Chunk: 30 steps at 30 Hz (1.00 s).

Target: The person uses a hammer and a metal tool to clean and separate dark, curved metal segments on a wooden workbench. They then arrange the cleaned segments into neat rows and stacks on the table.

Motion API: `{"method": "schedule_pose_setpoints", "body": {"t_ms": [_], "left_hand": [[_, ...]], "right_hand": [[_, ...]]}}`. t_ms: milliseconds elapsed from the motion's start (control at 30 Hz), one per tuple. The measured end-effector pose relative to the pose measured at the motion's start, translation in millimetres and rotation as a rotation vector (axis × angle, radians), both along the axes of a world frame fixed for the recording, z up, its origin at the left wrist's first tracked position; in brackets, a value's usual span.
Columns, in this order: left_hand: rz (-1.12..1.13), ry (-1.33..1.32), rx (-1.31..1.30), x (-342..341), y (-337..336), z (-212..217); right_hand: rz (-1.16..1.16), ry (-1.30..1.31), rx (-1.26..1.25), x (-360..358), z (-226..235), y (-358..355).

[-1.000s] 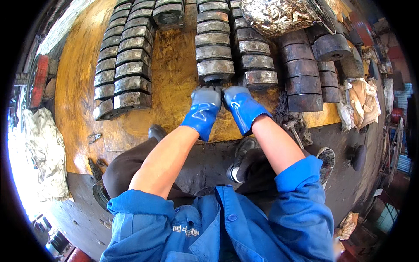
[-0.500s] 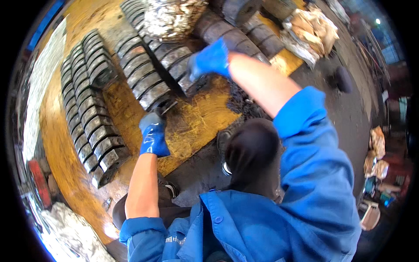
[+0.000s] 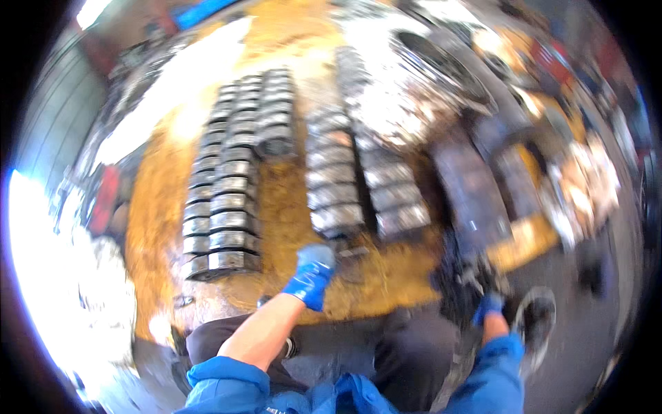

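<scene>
My left hand point(image 3: 312, 277), in a blue glove with a greyish fingertip area, is closed at the near end of a row of dark metal segments point(image 3: 334, 186). A short thin metal rod point(image 3: 354, 252) shows beside its fingertips; whether the hand grips it I cannot make out. My right hand point(image 3: 488, 308), also gloved in blue, is low on the right beside my shoe. It reaches to a heap of dark bits point(image 3: 476, 272) with some metallic pieces on it. Motion blur hides its fingers. A second row of segments point(image 3: 394, 186) lies just right of the first.
Longer rows of curved metal segments point(image 3: 231, 200) lie on the left of the yellow-brown board point(image 3: 155, 228). Larger dark cylinders point(image 3: 469, 186) lie on the right, near a crumpled sack point(image 3: 586, 186). A shiny heap point(image 3: 407, 103) sits at the back. My shoe point(image 3: 536, 321) is at the lower right.
My right hand has swung from above the rows down to the heap on the right. My left hand stays at the row's end. The view has turned and shifted.
</scene>
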State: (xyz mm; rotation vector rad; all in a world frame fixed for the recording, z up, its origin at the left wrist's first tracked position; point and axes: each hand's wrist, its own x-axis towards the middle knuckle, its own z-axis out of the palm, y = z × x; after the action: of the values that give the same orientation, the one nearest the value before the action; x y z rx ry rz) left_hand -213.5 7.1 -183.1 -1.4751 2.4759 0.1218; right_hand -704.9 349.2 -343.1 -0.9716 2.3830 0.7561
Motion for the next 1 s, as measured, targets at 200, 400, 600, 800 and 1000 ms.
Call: {"method": "schedule_pose_setpoints", "body": {"t_ms": [200, 400, 600, 800, 1000], "left_hand": [[0.02, 0.163, 0.044, 13.4, 2.5, -21.6], [-0.027, 0.218, 0.072, -5.9, -0.5, -24.0], [0.022, 0.271, 0.128, 8.3, 6.7, -6.4], [0.028, 0.309, 0.145, 4.1, -4.0, -23.2], [0.09, 0.51, -0.083, 15.0, 5.1, -16.8]], "right_hand": [[0.125, 0.046, 0.324, 9.3, 21.5, -20.9], [0.308, 0.123, 0.36, -22.5, 69.3, -51.7], [0.31, 0.158, 0.25, -34.7, 97.1, -103.7], [0.386, 0.217, -0.018, -68.3, 180.3, -99.8], [0.466, 0.165, -0.29, 19.1, 369.1, -122.1]]}}
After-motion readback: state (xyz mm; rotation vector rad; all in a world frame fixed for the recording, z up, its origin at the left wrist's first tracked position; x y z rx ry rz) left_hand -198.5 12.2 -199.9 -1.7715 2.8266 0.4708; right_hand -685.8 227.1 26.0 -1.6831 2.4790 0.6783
